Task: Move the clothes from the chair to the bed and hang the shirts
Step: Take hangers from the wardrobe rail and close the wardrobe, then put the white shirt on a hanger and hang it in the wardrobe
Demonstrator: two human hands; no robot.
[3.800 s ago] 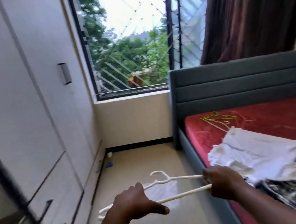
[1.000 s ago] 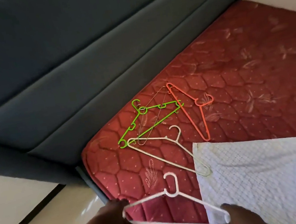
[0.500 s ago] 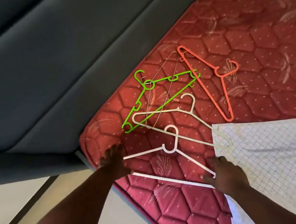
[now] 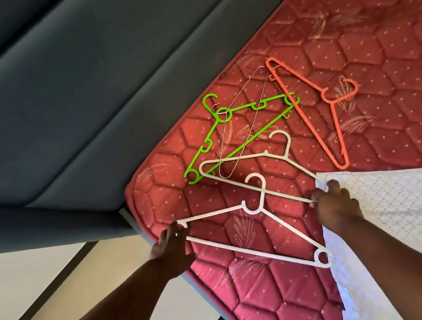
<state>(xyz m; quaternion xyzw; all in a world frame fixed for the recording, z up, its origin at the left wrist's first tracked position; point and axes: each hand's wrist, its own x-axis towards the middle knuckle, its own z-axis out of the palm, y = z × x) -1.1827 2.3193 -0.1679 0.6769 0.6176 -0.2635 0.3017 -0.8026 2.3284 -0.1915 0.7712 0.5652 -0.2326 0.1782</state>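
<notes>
A white plastic hanger (image 4: pixel 259 232) lies flat on the red quilted mattress (image 4: pixel 353 56) near its corner. My left hand (image 4: pixel 171 243) touches the hanger's left tip with straight fingers. My right hand (image 4: pixel 334 204) is off that hanger. It sits at the corner of a white textured cloth (image 4: pixel 404 213), where the end of a cream hanger (image 4: pixel 247 171) runs under the cloth. I cannot see whether its fingers pinch anything. A green hanger (image 4: pixel 236 134), a thin wire hanger (image 4: pixel 243 125) and an orange hanger (image 4: pixel 331 109) lie further back.
A grey padded headboard (image 4: pixel 83 83) rises along the mattress's far edge. Pale floor (image 4: pixel 44 280) shows at the lower left, beside the bed's corner. The white cloth covers the mattress's lower right part.
The white hanger has been laid on the mattress. My right hand has left its right end and moved up to the cloth's corner. My left hand still touches the hanger's left tip.
</notes>
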